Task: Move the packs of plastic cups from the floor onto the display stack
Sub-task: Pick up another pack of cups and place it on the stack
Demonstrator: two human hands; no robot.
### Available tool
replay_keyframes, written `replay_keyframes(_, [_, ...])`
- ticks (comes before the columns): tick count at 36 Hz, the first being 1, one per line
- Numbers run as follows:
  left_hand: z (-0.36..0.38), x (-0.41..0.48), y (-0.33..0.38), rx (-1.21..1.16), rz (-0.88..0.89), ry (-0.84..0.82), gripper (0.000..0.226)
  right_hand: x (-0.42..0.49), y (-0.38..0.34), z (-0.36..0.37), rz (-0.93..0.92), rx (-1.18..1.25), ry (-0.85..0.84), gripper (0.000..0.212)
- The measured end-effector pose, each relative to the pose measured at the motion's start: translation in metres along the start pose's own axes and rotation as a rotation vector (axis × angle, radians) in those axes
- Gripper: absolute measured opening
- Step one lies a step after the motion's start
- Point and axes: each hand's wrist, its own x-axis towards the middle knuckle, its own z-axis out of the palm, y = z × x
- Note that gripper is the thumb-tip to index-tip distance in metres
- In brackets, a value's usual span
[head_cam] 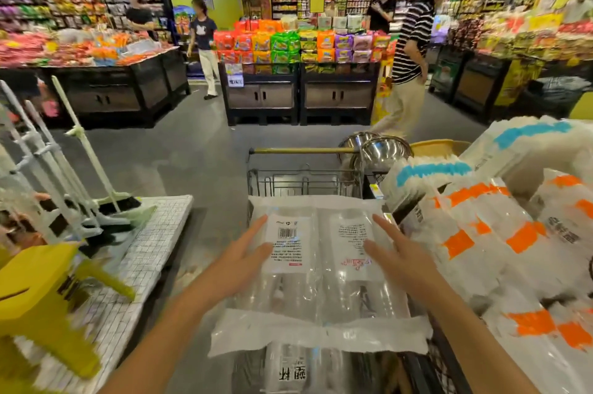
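Observation:
A clear pack of plastic cups [317, 268] with white end seals and two printed labels lies flat in front of me on top of a shopping cart [305, 183]. My left hand [239, 257] lies on its left side with straight fingers beside the barcode label. My right hand [396, 252] lies on its right side, fingers spread and straight. Another cup pack [288, 368] shows underneath, partly hidden. To the right rises the display stack [500, 252] of cup packs with orange and blue bands.
A white gridded platform [154, 246] on the left carries brooms [96, 175] and a yellow stool [48, 300]. Steel bowls [382, 149] sit beyond the cart. A person in a striped shirt [410, 50] walks across the grey aisle; other shoppers stand by snack displays [301, 43].

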Motion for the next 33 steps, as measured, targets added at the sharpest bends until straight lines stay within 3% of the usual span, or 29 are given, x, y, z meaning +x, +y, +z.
replay_keyframes(13, [0.025, 0.146, -0.134, -0.005, -0.113, -0.093, 0.058, 0.108, 0.101, 0.090, 0.187, -0.012, -0.014, 0.058])
replay_keyframes(25, [0.114, 0.180, -0.294, 0.034, -0.332, -0.135, 0.065, 0.133, 0.258, 0.197, 0.380, 0.019, -0.153, 0.065])
replay_keyframes(33, [0.164, 0.178, -0.358, -0.040, -0.465, -0.138, 0.068, 0.126, 0.331, 0.250, 0.471, -0.046, -0.230, 0.068])
